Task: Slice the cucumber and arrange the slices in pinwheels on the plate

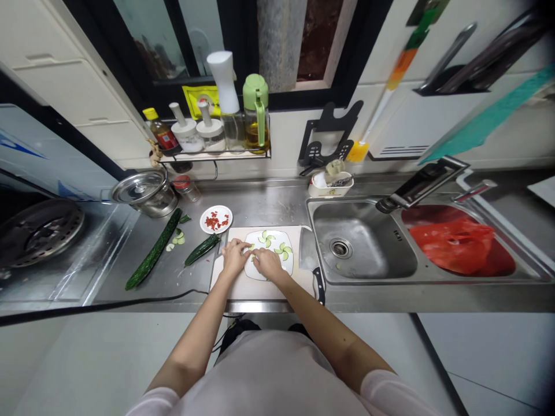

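A white squarish plate (272,277) lies on a pale cutting board (236,292) in front of me. Thin cucumber slices (284,251) form pinwheel shapes on its far and right parts. My left hand (235,257) comes over the plate's left edge, fingers bent and pinched at a small cucumber slice. Close beside it, my right hand (267,264) also has its fingertips closed on a slice at the plate's left part; the fingers partly hide these slices. A cleaver (309,251) with a black handle rests on the board's right side.
Left of the board lie a cut cucumber piece (202,249), a long cucumber (154,248) and loose slices (178,237). A small white dish (221,211) holds red bits. A lidded pot (150,193) stands farther left. The sink (364,237) is at the right, a seasoning rack (217,155) behind.
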The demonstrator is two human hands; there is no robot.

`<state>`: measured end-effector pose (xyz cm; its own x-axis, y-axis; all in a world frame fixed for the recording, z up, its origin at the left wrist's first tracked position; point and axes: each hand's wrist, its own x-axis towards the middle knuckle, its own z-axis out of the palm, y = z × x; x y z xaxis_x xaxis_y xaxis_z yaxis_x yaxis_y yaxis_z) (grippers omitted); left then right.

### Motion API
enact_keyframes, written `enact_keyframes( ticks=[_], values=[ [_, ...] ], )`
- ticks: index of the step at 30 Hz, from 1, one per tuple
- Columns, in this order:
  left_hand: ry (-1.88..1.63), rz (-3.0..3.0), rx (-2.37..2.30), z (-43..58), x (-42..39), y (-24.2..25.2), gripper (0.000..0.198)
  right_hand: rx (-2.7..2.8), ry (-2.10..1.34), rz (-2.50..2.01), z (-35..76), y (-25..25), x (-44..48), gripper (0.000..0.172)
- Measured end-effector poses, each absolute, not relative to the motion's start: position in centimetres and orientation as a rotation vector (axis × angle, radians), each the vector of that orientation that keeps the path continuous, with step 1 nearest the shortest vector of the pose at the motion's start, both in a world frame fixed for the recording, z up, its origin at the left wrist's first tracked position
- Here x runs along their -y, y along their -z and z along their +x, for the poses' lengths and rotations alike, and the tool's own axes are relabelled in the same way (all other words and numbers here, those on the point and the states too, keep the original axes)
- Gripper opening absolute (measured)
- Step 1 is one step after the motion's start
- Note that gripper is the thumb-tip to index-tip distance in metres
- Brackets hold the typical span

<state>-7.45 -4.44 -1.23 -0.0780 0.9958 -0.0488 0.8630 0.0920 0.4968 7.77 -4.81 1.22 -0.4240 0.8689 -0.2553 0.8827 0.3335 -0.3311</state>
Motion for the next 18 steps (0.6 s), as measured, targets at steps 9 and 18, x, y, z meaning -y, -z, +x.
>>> enact_keyframes(
  ticks=[9, 18],
  values=[
    [-0.482, 1.802, -2.017, -7.33, 4.52, 1.17, 0.021, -2.522, 0.685, 1.617, 8.08, -1.70, 4.24, 0.033],
    [-0.470, 1.801, -2.008, -7.25, 4.60, 0.80, 0.023, -2.506, 0.706, 1.614, 8.09, -1.82, 4.05, 0.034]
  ],
)
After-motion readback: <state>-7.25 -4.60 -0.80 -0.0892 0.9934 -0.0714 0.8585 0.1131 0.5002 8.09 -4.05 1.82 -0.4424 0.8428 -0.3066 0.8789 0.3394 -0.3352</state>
